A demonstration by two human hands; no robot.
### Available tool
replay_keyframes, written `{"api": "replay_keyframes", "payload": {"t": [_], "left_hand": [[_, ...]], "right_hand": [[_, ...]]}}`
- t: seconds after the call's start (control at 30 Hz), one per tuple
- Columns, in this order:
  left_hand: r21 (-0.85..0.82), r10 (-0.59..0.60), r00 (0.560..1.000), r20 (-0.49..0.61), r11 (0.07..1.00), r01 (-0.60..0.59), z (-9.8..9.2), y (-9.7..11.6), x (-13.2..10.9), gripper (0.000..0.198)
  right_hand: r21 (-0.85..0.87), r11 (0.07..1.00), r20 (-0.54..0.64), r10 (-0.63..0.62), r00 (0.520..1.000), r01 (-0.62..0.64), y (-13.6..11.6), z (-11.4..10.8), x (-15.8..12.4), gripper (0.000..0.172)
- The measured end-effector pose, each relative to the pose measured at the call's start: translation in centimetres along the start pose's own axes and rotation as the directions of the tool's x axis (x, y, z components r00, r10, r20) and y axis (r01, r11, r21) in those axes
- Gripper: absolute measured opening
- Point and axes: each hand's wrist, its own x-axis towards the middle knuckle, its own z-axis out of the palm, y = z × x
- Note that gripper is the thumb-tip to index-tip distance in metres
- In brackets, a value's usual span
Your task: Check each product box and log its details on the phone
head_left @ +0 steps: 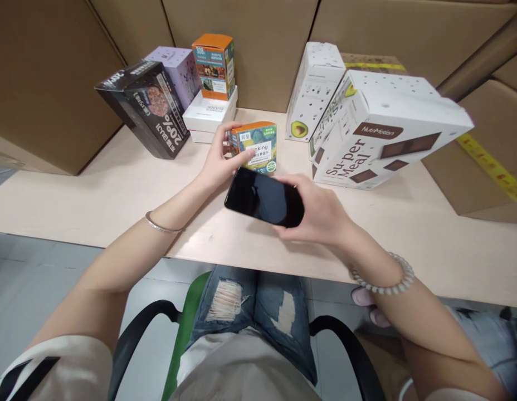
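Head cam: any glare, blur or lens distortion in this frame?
Head view: pale reflection on the black smartphone; slight blur at the right hand, probably motion; wide-angle stretch seems to make the black BUJI box and white Su-per Meal box lean outward; soft, diffuse shadow on the tabletop below the smartphone.

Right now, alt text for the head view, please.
A right hand holds a black phone in front of a small orange-topped box, which the left hand grips, at a pale table. At left, an orange box sits on a white box; at right, white cartons.
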Motion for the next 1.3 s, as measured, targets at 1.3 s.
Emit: {"api": "replay_keyframes", "payload": {"t": [1.3], "left_hand": [[-0.065, -0.056, 0.995, 0.087, 0.996, 0.062, -0.3, -0.1, 0.1, 0.091]], "right_hand": [[0.057, 0.997, 0.152, 0.041, 0.988, -0.050, 0.3, 0.2, 0.4, 0.084]]}}
